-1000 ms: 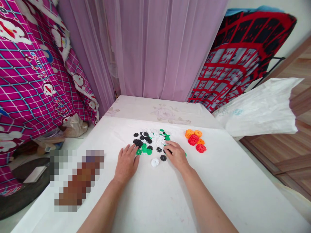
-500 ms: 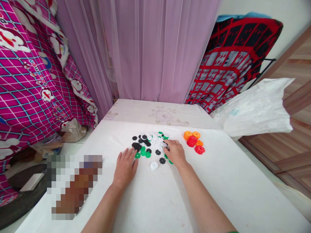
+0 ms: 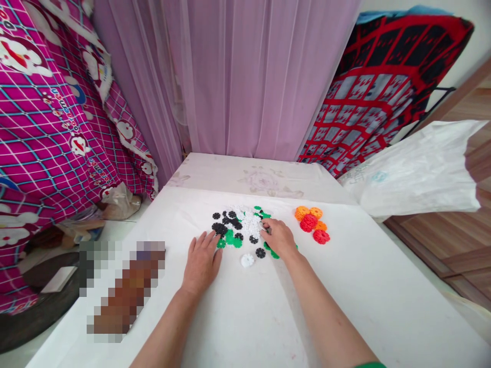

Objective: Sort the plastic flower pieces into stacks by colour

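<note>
A loose pile of small notched plastic discs lies on the white-covered table. White discs (image 3: pixel 251 225) fill its middle, black discs (image 3: pixel 229 220) the left side, and green discs (image 3: pixel 232 238) lie at the front left and around the edges. My left hand (image 3: pixel 201 258) rests flat with fingers stretched, its fingertips touching the black and green discs at the left edge. At the right edge of the pile, my right hand (image 3: pixel 279 237) has curled fingers, thumb and forefinger bent around something small among the discs. What it pinches is mostly hidden. One white disc stack (image 3: pixel 247 260) sits nearest me.
Right of the pile lie orange discs (image 3: pixel 302 212) and red discs (image 3: pixel 321 236). A white plastic bag (image 3: pixel 418 171) stands at the table's right edge. A blurred-out patch (image 3: pixel 130 291) covers something at the left. Purple curtains (image 3: pixel 245 76) hang behind the table (image 3: pixel 238 317).
The view has shifted slightly, so everything sits a little further right. Both hands keep nearly the same places at the pile; the discs look almost unchanged.
</note>
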The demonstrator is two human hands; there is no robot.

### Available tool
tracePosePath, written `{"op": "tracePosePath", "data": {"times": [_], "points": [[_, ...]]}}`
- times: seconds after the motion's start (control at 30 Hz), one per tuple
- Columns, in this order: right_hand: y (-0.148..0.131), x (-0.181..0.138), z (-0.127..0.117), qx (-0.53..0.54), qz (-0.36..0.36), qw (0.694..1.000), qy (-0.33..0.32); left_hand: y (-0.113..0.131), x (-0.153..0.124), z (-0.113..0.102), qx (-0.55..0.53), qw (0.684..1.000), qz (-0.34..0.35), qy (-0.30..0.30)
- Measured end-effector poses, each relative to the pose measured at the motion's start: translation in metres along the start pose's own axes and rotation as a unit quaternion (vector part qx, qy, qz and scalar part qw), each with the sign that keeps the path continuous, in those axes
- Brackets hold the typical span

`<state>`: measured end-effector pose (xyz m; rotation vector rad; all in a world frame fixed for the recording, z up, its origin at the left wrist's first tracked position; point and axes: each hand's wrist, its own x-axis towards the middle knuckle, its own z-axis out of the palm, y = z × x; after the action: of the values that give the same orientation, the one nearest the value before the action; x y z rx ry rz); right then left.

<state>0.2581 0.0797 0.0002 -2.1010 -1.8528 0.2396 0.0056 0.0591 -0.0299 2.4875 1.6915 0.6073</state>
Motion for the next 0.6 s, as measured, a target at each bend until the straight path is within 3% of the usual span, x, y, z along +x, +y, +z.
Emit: {"op": "tracePosePath", "data": {"times": [0.2, 0.43, 0.6], "points": [[0.004, -0.006, 0.003, -0.018, -0.033, 0.999, 0.004, 0.0, 0.0, -0.001, 0.0, 1.0, -0.003, -0.007], [0.007, -0.007, 0.01, 0.012, -0.02, 0.999, 0.035, 0.001, 0.0, -0.002, 0.004, 1.0, -0.007, -0.02], [0.005, -0.018, 0.003, 0.112, -0.002, 0.99, 0.087, -0.003, -0.003, -0.001, 0.004, 1.0, 0.001, -0.015]]}}
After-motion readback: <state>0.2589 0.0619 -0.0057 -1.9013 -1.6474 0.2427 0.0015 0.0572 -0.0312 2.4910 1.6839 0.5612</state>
